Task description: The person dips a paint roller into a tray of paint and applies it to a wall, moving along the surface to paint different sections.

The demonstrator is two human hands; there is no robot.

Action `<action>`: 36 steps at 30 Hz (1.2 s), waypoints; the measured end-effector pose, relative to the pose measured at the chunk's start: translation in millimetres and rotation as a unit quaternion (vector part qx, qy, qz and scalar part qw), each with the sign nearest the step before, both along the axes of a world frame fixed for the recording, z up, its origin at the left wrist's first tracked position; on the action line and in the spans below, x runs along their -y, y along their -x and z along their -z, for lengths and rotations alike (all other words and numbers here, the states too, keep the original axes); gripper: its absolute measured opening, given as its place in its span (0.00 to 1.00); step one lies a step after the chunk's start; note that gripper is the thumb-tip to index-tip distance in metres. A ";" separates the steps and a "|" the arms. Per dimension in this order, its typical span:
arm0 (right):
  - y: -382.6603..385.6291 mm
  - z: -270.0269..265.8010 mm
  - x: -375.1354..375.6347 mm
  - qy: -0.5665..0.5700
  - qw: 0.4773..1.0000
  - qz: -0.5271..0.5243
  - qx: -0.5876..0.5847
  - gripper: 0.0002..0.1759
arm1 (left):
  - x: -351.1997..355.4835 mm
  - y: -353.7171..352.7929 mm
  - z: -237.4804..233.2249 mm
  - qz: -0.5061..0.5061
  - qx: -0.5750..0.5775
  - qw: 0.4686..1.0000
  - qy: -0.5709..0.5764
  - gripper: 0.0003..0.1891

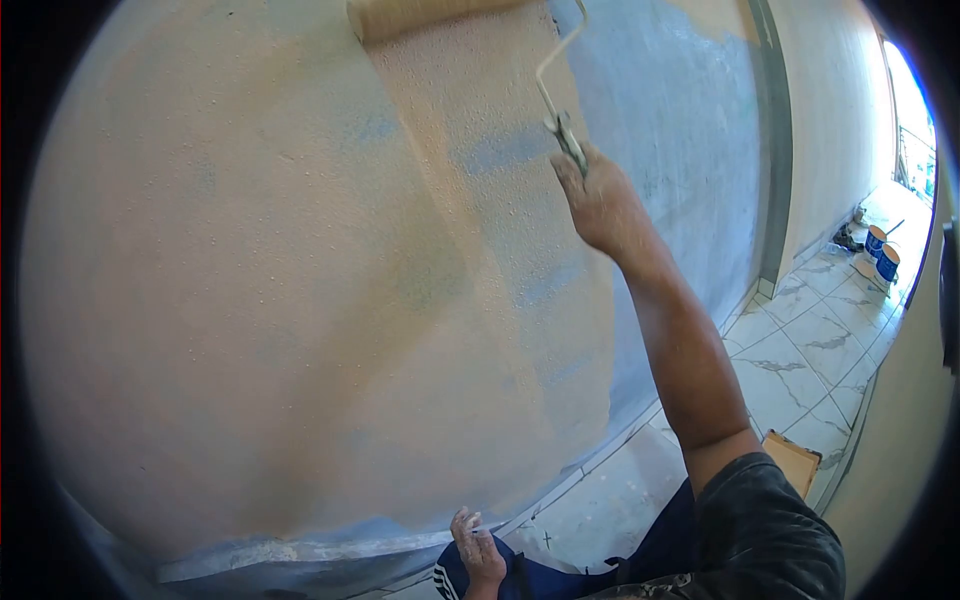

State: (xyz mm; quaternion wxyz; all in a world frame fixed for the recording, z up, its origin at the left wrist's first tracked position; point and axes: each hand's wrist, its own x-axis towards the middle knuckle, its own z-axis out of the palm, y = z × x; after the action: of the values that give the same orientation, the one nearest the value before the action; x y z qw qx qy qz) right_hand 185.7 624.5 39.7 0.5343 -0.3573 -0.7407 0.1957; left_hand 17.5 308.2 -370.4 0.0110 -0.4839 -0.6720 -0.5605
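My right hand (600, 205) is raised and gripped around the handle of a paint roller (440, 14), whose orange-coated sleeve presses against the wall at the top of the view. The roller's bent metal frame (556, 70) runs down to my fist. The wall (250, 280) is mostly covered in wet peach paint, with a bare grey patch (670, 130) to the right of the roller. My left hand (478, 552) rests low near my knee, its paint-flecked fingers curled loosely with nothing visible in them.
A marble-patterned tile floor (800, 340) stretches down a corridor to the right. Two blue buckets (880, 252) stand at its far end by a bright doorway. A brown cardboard piece (792, 460) lies on the floor beside my right arm.
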 end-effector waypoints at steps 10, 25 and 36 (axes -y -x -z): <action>-17.3 -20.0 -21.6 -0.072 0.997 -0.002 0.016 0.30 | -1.0 -49.9 9.8 0.028 -0.012 1.000 0.005 0.18; -35.5 115.5 22.6 0.032 0.999 -0.018 0.002 0.23 | -27.5 -117.1 6.1 0.138 0.197 0.970 0.017 0.15; -19.2 -91.5 -18.3 -0.058 0.998 -0.030 -0.025 0.28 | -26.7 -133.2 46.3 0.143 0.218 0.965 0.038 0.13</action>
State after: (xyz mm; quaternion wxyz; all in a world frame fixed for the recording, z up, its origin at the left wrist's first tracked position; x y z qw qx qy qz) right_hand 204.9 642.8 131.2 0.5665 -0.2978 -0.7476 0.1774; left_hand 150.8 334.9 -416.7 -0.2344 -0.4408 -0.6026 -0.6226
